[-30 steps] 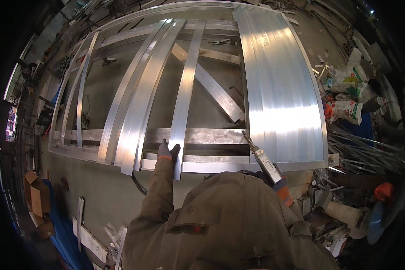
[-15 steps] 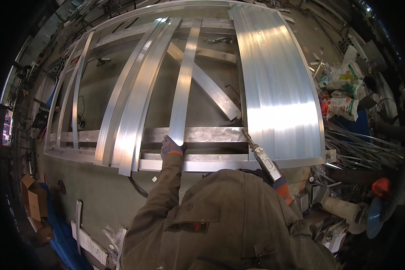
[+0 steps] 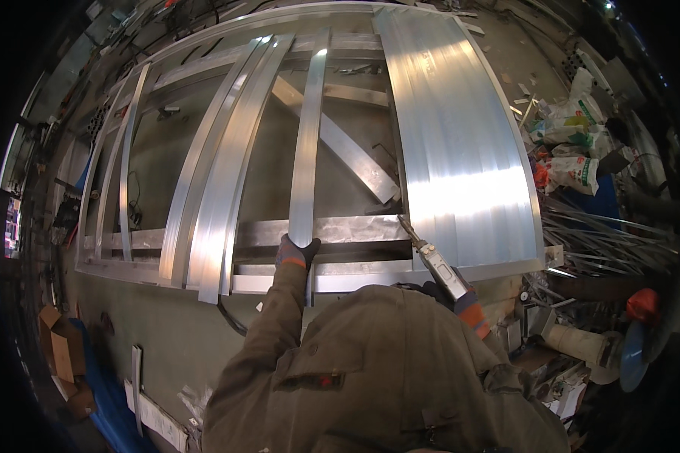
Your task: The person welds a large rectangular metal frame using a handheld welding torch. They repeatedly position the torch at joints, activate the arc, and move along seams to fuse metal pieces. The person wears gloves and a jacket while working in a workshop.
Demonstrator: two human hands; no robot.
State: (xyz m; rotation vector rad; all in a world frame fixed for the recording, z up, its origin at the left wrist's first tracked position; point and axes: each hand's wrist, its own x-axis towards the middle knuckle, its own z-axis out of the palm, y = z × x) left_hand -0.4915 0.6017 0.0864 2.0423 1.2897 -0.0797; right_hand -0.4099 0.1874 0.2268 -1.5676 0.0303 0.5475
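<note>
My gloved left hand (image 3: 298, 252) is closed around the near end of a long, narrow aluminium strip (image 3: 306, 143). This strip runs away from me across the large metal frame (image 3: 279, 279). A cross tube (image 3: 347, 228) passes beside the hand. In my right hand (image 3: 465, 298), gloved and partly hidden, is a grey-white gun-shaped tool (image 3: 444, 273) with a narrow nozzle. Its tip points at the cross tube's right end, by the edge of the ribbed aluminium panel (image 3: 461, 136). My right fingers are mostly out of sight behind the tool.
Further loose strips (image 3: 223, 211) lie across the frame on the left. Inside it, a diagonal brace (image 3: 355, 155) slants toward the panel. White bags (image 3: 570, 174) and thin metal offcuts (image 3: 597, 234) crowd the right side. A cardboard box (image 3: 62, 343) stands at lower left.
The strip in my left hand has shifted and turned slightly, its far end leftward. My left hand has moved a little right and nearer. The tool tip has swung slightly left; the view has shifted too.
</note>
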